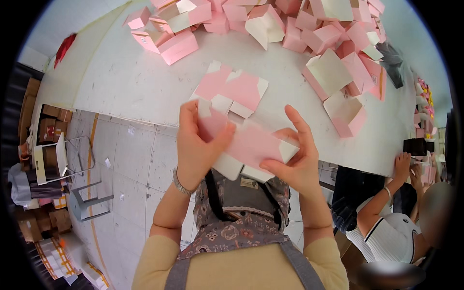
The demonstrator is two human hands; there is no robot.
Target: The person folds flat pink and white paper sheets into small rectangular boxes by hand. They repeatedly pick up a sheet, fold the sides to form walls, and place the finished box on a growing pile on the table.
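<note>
Between my two hands is a flat pink-and-white cardboard box blank, held in front of my apron near the table's front edge. My left hand grips its left part, with the thumb on top. At the right end, my right hand has its thumb on the near edge; the index finger points up, apart from the card. Just beyond, another flat pink box blank lies on the white table. The near part of that blank is partly hidden behind the held one.
Folded pink boxes, many with flaps up, are heaped along the far side. One open box stands to the right. A co-worker's hand rests at the table's right edge. Left on the floor are a grey stool and cartons.
</note>
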